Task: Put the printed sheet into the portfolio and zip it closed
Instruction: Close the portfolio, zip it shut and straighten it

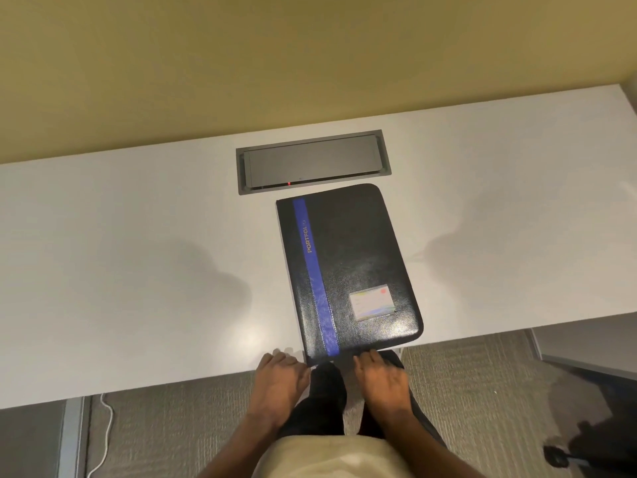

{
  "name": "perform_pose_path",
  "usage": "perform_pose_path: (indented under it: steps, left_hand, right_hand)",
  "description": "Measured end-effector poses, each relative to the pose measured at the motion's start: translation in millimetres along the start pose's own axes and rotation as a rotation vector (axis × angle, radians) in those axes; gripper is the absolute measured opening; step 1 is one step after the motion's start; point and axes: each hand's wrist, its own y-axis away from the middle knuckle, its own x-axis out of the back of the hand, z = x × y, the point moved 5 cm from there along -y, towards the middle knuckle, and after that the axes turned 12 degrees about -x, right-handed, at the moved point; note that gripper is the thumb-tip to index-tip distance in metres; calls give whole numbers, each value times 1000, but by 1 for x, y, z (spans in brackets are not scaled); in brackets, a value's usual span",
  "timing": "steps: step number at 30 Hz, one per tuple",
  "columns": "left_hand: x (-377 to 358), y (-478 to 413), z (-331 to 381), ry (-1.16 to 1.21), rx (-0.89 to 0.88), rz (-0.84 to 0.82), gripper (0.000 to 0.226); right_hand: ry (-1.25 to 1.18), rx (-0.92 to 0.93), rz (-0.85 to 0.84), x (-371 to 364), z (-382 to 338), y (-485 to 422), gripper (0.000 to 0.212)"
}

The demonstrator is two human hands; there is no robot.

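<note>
Portfolio position: the portfolio (348, 270) lies flat on the white surface (138, 270), cover up, its far end just short of the grey cable hatch (313, 162) and its near end overhanging the surface's front edge slightly.
Portfolio state: the cover is down flat. Whether the zip is run shut cannot be told; the zip track and puller are not visible from this angle.
Printed sheet: not in view anywhere on the surface. It may already be inside the portfolio, but this is a judgement only.
Task progress: judged late-stage. The case is folded shut; what remains, if anything, is to confirm or finish the zip along the edges.
Long axis: runs from the near edge of the surface away toward the wall, tilted so that the far end leans to the person's left.
Orientation marks: the blue stripe (315, 274) follows the long axis on the left side; its lettering reads toward the far end. The card window (372, 302) sits at the near right corner.
Left hand: the left hand (281, 376) rests at the surface edge just beside the near left corner, fingers loosely curled, holding nothing visible.
Right hand: the right hand (381, 376) is at the near end, fingertips touching the portfolio's near edge, fingers spread; a firm grip cannot be confirmed.
</note>
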Motion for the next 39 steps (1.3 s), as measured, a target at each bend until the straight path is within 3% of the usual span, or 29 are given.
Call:
perform_pose_path:
  steps: [5,8,11,15,18,20,23,28,32,39]
  left_hand:
    - [-1,3,-2,-36,-27,29,30]
    - [2,5,-1,-50,-33,48,36]
    - [16,3,11,-14,-31,158,19]
    - [36,-33,56,109,-91,227,49]
    - [36,-82,89,114,-116,130,84]
    - [35,-114,106,87,-103,37,103]
    - [35,-150,125,44,-87,-80,117]
    - [31,-170,134,1,-51,-230,119]
    - [33,-169,132,-1,-88,-234,115]
    - [39,-165,131,-17,-121,-261,111]
  right_hand:
    - [-11,-158,-46,11,60,-9,21]
    - [-24,-274,-111,19,93,-15,12]
    - [-37,-298,-131,28,105,-20,7]
    - [-122,-327,-85,32,107,-25,14]
    - [-147,-307,-82,34,111,-26,21]
    - [-157,-284,-98,37,112,-26,11]
    - [-168,-247,-102,40,113,-29,10]
    - [-141,-210,-101,42,118,-35,16]
    - [-149,-200,-113,42,128,-41,15]
    - [-148,-122,9,52,149,-78,5]
